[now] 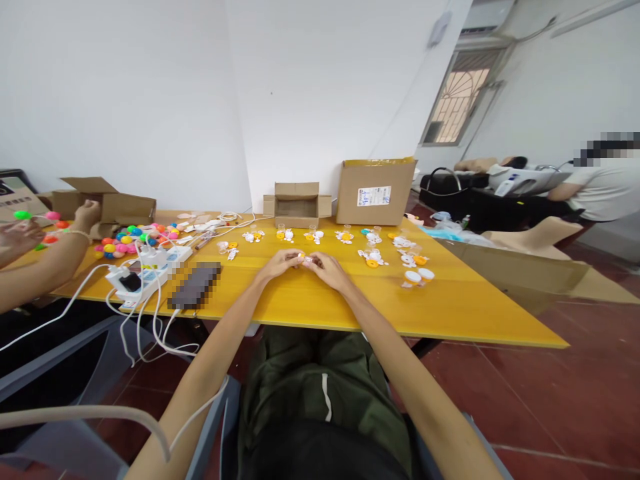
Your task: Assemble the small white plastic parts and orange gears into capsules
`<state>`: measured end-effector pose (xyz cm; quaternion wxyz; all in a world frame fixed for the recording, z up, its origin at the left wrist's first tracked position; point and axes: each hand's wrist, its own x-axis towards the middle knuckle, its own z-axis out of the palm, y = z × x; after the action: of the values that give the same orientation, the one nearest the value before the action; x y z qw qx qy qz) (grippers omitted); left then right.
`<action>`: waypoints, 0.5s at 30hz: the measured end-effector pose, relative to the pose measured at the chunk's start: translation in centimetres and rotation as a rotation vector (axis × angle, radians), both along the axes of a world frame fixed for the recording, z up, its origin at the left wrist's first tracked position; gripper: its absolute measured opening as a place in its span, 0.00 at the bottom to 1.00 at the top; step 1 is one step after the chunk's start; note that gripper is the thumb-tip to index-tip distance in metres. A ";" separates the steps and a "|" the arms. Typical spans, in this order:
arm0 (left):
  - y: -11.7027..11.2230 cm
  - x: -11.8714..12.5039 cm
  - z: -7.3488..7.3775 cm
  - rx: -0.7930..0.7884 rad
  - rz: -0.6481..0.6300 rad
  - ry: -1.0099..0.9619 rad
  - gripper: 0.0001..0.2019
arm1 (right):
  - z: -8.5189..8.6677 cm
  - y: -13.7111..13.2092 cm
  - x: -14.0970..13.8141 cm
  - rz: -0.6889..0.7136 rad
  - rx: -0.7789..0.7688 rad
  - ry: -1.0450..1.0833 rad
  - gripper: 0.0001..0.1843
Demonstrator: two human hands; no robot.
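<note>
My left hand (281, 264) and my right hand (326, 267) meet over the yellow table (450, 307), fingertips pinched together on a small white and orange toy piece (303, 257). Both hands rest on the tabletop. Beyond them lies a row of several small white and orange toy figures (314, 235). To the right sit two white and orange round caps (419, 275).
A small open cardboard box (297, 203) and a taller one (375, 191) stand by the wall. A power strip with chargers and white cables (150, 267) and a dark phone (195, 285) lie at left. Another person's arms (45, 257) work near coloured balls (127, 239). A seated person (597, 190) is far right.
</note>
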<state>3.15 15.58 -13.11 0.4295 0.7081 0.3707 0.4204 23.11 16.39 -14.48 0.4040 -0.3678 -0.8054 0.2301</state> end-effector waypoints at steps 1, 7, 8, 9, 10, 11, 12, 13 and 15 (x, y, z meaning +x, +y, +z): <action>0.0 0.0 0.1 0.001 -0.004 0.001 0.24 | -0.1 0.0 0.0 -0.002 -0.014 0.006 0.13; -0.2 0.1 0.2 0.003 -0.012 -0.009 0.24 | 0.2 -0.3 -0.1 0.007 -0.028 0.013 0.10; -0.2 0.1 0.2 0.004 -0.009 -0.009 0.23 | 0.4 -0.4 -0.1 0.005 -0.020 0.000 0.09; -0.2 0.1 0.2 0.004 -0.006 -0.009 0.23 | 0.5 -0.4 0.0 0.001 -0.011 -0.013 0.10; -0.2 0.1 0.2 0.004 -0.003 -0.010 0.23 | 0.6 -0.5 0.0 -0.003 0.000 -0.023 0.11; -0.2 0.1 0.1 0.005 0.000 -0.010 0.23 | 0.7 -0.5 0.0 -0.005 0.008 -0.028 0.12; -0.2 0.1 0.1 0.005 0.003 -0.010 0.23 | 0.7 -0.5 0.0 -0.006 0.014 -0.028 0.13; -0.1 0.1 0.1 0.005 0.004 -0.008 0.23 | 0.6 -0.5 0.0 -0.006 0.015 -0.024 0.13; -0.1 0.1 0.1 0.004 0.001 -0.001 0.23 | 0.3 -0.4 0.0 -0.008 0.003 -0.017 0.11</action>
<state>3.24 15.44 -12.99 0.4281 0.7084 0.3701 0.4219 23.10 16.02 -14.14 0.3986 -0.3723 -0.8075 0.2244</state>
